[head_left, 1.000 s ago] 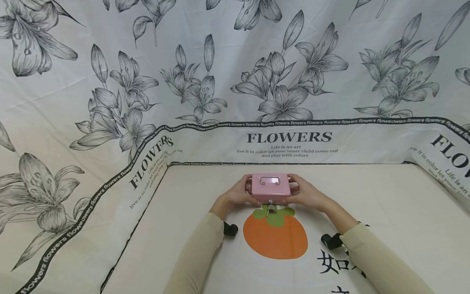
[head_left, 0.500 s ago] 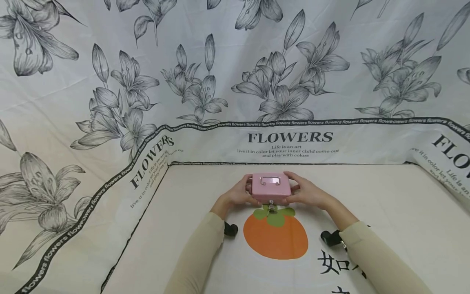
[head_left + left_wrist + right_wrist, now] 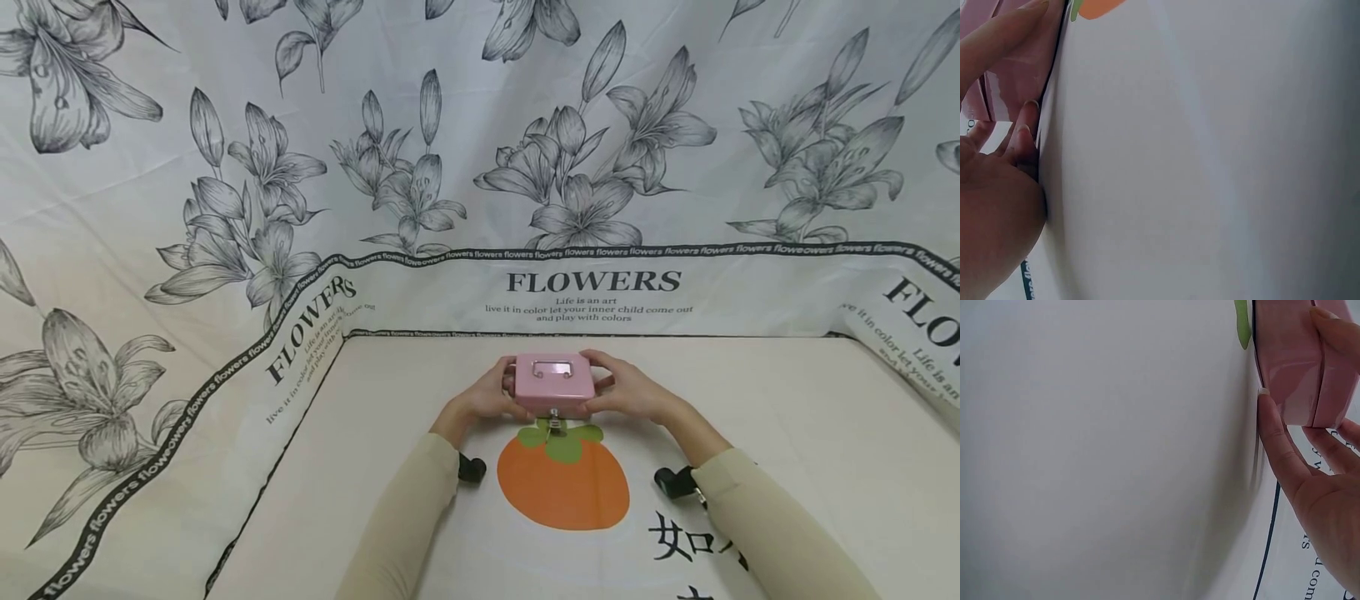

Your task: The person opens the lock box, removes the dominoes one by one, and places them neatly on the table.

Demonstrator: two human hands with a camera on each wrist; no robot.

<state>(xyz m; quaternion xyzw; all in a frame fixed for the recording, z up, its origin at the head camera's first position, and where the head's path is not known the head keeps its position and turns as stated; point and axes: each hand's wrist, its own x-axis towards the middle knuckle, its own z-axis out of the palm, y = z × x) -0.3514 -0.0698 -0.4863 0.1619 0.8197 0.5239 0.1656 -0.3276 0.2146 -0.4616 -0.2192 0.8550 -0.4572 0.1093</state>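
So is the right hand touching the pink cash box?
Touching. The right wrist view shows the right hand with its thumb against the pink cash box.

That glossy pink box (image 3: 554, 389) sits lid up and closed on the pale cloth (image 3: 375, 408), silvery handle (image 3: 552, 369) on top, metal fastening (image 3: 554, 422) over the printed green leaves (image 3: 566, 447) in front, held at its two ends by the left hand (image 3: 487, 395) and right hand (image 3: 626, 388).

The fingers (image 3: 1281, 447) grip a glossy pink box (image 3: 1290, 372).
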